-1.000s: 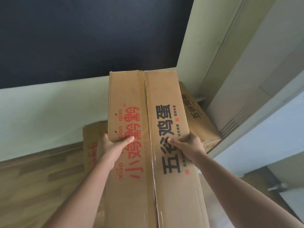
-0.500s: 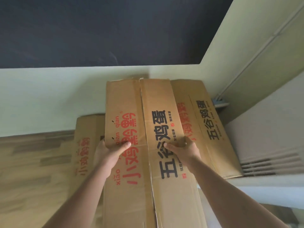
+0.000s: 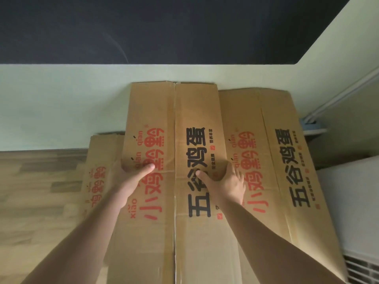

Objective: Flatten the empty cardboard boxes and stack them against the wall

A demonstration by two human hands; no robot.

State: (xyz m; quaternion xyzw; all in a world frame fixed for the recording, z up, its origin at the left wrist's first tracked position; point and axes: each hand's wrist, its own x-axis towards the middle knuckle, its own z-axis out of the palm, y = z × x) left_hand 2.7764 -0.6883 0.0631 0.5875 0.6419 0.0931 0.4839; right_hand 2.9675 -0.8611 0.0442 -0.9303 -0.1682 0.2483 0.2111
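Note:
I hold a flattened brown cardboard box (image 3: 174, 111) with red and black printing, upright in front of me. My left hand (image 3: 128, 181) grips its left edge, thumb on the front face. My right hand (image 3: 227, 183) grips its right edge, thumb on the black lettering. Its top edge reaches up against the pale green wall (image 3: 61, 107). Behind it on the right leans another flattened box (image 3: 272, 152) with the same printing. A third flattened box (image 3: 98, 171) shows behind it on the left, lower and mostly hidden.
Wooden floor (image 3: 37, 201) runs along the left. A dark panel (image 3: 143, 27) covers the upper wall. A white unit with vent slats (image 3: 356, 222) stands at the right, with a pipe (image 3: 338, 95) and grey fitting in the corner above it.
The held box has moved closer to the wall and the leaning boxes. The view has swung left and down, showing more of the right-hand flattened box. Both hands keep their grip.

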